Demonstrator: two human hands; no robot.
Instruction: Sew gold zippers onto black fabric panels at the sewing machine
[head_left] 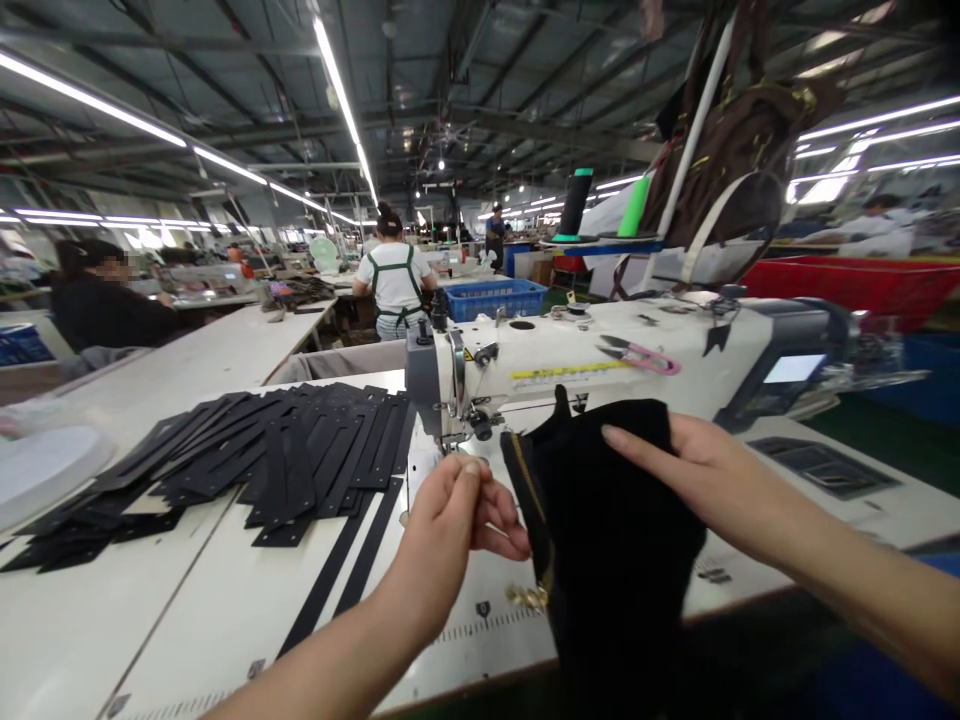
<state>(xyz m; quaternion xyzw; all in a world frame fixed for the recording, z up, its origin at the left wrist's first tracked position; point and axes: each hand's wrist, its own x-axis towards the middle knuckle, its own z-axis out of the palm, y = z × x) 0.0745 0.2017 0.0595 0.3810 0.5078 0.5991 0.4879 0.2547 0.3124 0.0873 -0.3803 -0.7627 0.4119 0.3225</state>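
Observation:
My right hand (690,470) grips a black fabric piece (622,540) from its right side, thumb on the face towards me. A zipper (532,480) with gold teeth runs down the piece's left edge, and a blurred gold-coloured metal part (527,597) hangs low beside it. In front of the needle area of a white sewing machine (570,350), my left hand (469,510) is closed with thumb and forefinger pinched together. What that pinch holds, if anything, is too small to make out. The left fingers are close to the zipper edge; whether they touch it is unclear.
Many flat black strips (300,455) lie piled on the white table left of the machine. Pink-handled thread snips (645,355) rest on the machine arm. Thread cones (574,205) stand behind. A blue crate (495,298) and co-workers (394,270) are further back.

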